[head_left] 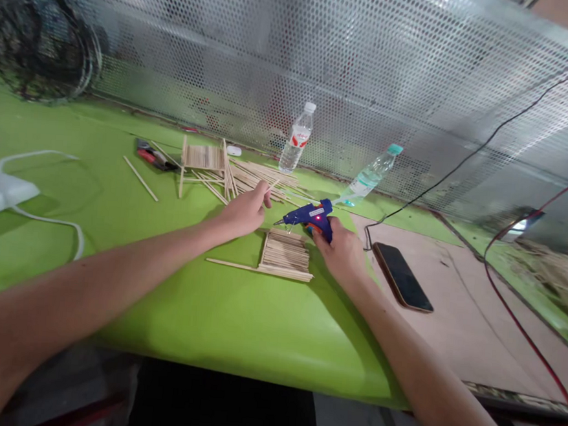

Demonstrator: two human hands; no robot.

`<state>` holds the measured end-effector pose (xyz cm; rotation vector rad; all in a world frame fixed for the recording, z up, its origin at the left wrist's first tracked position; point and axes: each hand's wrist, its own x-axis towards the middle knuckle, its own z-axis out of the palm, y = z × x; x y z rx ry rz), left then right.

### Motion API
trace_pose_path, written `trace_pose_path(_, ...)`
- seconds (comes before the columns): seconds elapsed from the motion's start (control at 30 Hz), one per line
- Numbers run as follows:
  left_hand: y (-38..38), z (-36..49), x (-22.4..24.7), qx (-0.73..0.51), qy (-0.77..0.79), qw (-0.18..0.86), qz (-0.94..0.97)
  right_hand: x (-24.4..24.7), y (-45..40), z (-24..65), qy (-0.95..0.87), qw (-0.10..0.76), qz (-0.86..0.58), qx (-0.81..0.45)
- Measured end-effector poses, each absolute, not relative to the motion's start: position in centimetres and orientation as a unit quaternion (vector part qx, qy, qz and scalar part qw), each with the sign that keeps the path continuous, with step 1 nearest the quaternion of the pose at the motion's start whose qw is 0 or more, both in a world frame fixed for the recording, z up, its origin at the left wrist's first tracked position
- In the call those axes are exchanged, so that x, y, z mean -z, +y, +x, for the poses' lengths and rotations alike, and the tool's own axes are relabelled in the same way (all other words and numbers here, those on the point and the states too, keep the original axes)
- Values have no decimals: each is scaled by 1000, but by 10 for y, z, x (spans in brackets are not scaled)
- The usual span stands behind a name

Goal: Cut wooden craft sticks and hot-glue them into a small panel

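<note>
Through the head view, I have the left hand [245, 211] with thumb and fingers pinched together on a thin wooden stick [273, 185], and the right hand [346, 248] wrapped round the handle of a blue glue gun [313, 212]. The gun is at the far side of the stick panel [286, 252]; its long axis runs across my view, nozzle pointing left and slightly down, though I can't tell whether it touches anything. The panel's near rail runs left-right, jutting well past its left side. A broad stretch of green table [198, 324] lies between that rail and the rounded front edge. Loose sticks [257, 174] crowd behind the left hand; a phone [403, 276] lies right of the right hand. The gun's pale label and the red-marked bottle [296, 139] are too small to read.
</note>
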<state>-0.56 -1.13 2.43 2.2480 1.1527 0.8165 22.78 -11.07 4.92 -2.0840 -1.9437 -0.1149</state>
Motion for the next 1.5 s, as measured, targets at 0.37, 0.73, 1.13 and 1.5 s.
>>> trace_pose_path(0.37,-7,-6,-19,-309,417,246,819,-53,-114,225,-683,136,-717,23)
trace_pose_path(0.73,-6,-6,-18,-306,416,245,820,-54,-115,225,-677,114,-725,56)
trace_pose_path(1.13,-11,-4,-24,-289,432,252,816,-57,-117,220,-672,79,-732,83)
trace_pose_path(1.5,-10,-5,-23,-293,426,247,819,-57,-118,221,-674,70,-728,104)
